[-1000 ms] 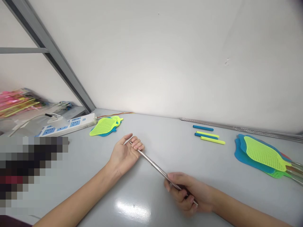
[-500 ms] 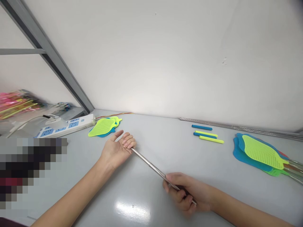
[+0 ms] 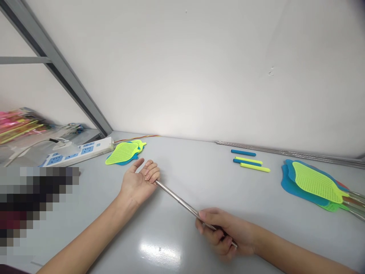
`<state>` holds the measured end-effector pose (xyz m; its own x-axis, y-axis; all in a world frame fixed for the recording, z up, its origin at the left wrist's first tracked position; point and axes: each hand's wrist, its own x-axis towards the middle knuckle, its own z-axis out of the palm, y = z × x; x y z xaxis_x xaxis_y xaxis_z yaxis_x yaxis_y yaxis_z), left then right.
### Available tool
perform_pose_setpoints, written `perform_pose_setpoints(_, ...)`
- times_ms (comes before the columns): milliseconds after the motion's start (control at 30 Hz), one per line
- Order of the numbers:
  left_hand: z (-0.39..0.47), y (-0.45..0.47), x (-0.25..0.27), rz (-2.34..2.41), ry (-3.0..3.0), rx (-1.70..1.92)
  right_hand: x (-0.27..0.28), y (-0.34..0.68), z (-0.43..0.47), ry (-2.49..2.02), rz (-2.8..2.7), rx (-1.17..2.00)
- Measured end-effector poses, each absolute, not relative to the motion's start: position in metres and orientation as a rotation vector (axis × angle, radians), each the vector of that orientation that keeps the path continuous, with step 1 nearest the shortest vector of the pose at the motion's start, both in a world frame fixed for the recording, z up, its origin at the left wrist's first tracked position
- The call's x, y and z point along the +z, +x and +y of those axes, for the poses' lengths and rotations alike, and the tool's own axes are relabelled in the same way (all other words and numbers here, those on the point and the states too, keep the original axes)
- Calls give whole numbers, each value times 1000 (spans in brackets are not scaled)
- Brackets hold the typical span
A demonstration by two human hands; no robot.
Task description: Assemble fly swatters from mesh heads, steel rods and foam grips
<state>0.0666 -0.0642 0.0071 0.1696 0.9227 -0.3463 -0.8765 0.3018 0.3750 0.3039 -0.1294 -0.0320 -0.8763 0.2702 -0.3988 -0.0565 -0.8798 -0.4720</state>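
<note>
A slim silvery metal rod (image 3: 177,199) slants between my two hands above the grey table. My left hand (image 3: 140,180) is palm up, its fingers curled over the rod's far end and its thumb held apart; the tip is hidden there. Closer to me, my right hand (image 3: 219,232) is wrapped round the lower part, and the near end pokes out below the palm. Beyond my left hand lies a small stack of yellow-green and blue perforated fly swatter heads (image 3: 122,153).
Blue and yellow tubes (image 3: 251,166) lie right of centre, with long metal rods (image 3: 273,151) along the wall behind. Fly swatters (image 3: 316,182) are piled at right. A power strip (image 3: 85,151) and bagged colourful items (image 3: 21,123) are at left, near a grey metal frame (image 3: 68,80).
My left hand has shifted slightly left with the rod's far end. My right hand keeps its grip in nearly the same place.
</note>
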Motion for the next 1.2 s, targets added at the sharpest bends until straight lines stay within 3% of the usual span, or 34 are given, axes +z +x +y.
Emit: perform_pose_setpoints(1200, -81, 93, 4, 708, -97, 1483, -32, 299, -136, -800, -857, 2663)
